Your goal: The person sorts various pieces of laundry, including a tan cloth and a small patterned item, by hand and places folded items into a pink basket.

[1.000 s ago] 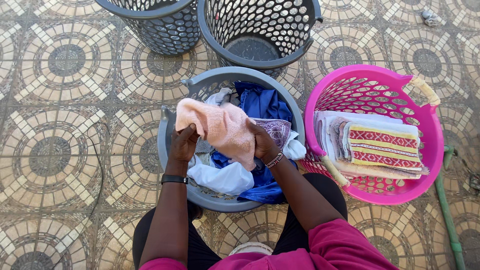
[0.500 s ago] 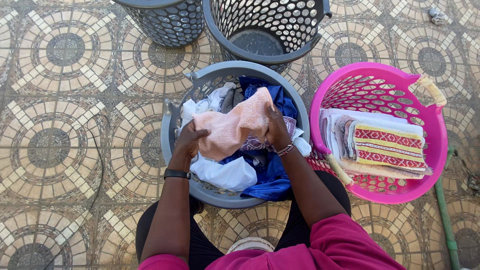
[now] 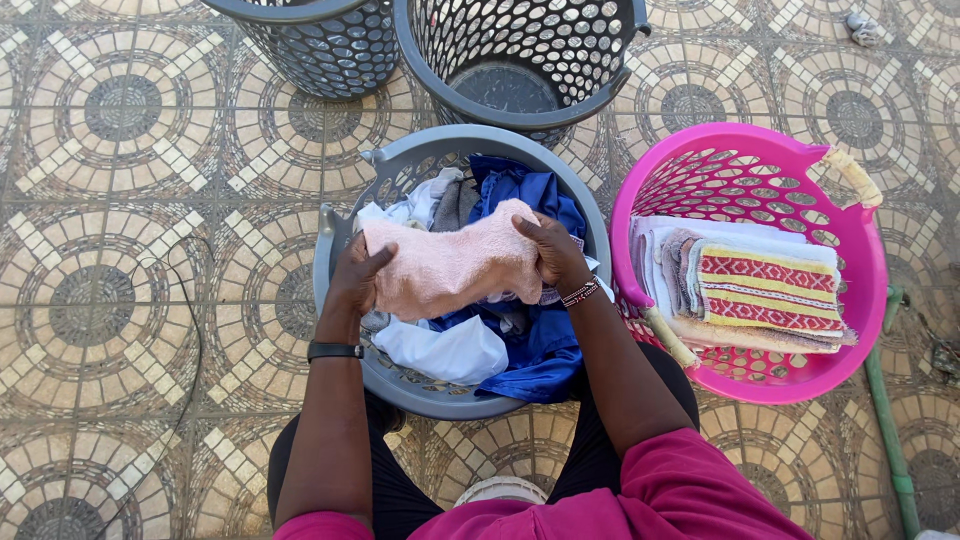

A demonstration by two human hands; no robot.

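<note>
Head view: left hand (image 3: 355,283) and right hand (image 3: 553,250) pinch pink towel (image 3: 452,266), fingertips hidden.

It was a home's outdoor yard or patio used for laundry. The floor (image 3: 120,230) was paved with patterned mosaic tiles in strong sunlight. Perforated plastic laundry baskets stood on it: a grey basket (image 3: 330,270) heaped with clothes, a pink basket (image 3: 760,160) holding folded towels (image 3: 770,290), and two dark empty ones behind.
</note>
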